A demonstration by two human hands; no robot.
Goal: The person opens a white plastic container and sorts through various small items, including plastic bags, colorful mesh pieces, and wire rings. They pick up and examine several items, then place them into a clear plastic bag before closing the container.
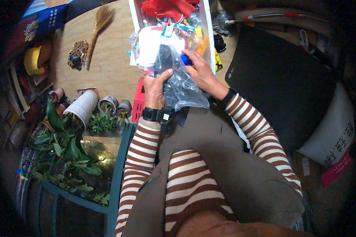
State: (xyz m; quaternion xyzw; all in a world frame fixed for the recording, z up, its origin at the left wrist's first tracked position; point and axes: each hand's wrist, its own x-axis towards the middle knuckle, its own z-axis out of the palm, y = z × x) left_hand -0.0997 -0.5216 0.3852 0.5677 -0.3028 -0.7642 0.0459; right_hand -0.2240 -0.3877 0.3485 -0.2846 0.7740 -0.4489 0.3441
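Observation:
My left hand (154,91) grips a clear plastic bag (185,91) along its left edge, thumb on top. Something dark shows through the plastic; its kind is unclear. At the bag's right side, my right hand (202,71) has thumb and index finger around a small blue object (186,59), partly hidden by the fingers. Just beyond both hands is a white bin (208,17) filled with mixed items. A clear packet with a white sheet (148,44) lies on the near part of the bin, partly behind the bag. Red netting (169,7) fills the bin's far end.
On the floor at left lie a straw broom (99,28) and a heap of debris (78,53). Potted plants (104,121) stand beside a green-framed tank (117,177). A red plastic stool or basket (138,100) is near my left wrist. A dark mat (278,83) and mop (225,22) are at right.

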